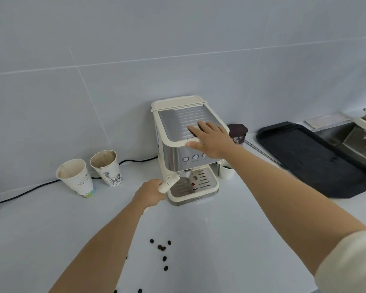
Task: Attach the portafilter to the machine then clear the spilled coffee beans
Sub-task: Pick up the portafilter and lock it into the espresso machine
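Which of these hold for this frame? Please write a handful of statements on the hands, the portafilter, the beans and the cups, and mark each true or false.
1. The left hand grips the portafilter handle. True.
2. The right hand rests flat on top of the espresso machine. True.
3. The coffee beans have been cleared from the counter. False: several lie scattered near the front edge.
4. The two paper cups stand right of the machine. False: they stand to its left.
5. The black tray lies right of the machine. True.
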Available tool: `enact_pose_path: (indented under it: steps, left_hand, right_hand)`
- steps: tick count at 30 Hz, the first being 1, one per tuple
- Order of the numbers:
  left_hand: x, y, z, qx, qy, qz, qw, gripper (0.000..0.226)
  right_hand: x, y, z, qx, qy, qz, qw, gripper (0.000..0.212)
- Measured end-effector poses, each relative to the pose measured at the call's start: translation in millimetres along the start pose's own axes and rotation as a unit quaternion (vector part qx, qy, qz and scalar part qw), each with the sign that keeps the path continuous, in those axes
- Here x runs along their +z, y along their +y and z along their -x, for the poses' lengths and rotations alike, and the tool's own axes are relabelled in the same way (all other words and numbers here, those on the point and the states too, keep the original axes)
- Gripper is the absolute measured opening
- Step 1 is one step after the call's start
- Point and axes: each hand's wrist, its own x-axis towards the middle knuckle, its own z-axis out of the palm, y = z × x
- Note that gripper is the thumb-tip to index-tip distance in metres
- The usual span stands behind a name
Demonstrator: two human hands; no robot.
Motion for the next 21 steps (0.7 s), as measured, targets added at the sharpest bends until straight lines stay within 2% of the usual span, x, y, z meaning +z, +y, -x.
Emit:
enact_pose_path:
  steps: [6, 11, 21]
  left_hand:
    - [-5, 2, -16, 0.02, -0.008, 0.061, 0.998, 0.025]
    - [-9, 2, -23, 0.018, -0.031, 0.069, 0.997, 0.041]
    - [-11, 11, -32, 0.009, -0.027, 0.1, 0.995, 0.046]
  right_hand:
    - [3, 1, 0, 0.0, 0.012, -0.019, 1.0, 0.058]
    - [5, 1, 1, -0.003, 0.018, -0.007, 1.0, 0.064]
    - [5, 0, 2, 0.002, 0.019, -0.008, 1.0, 0.065]
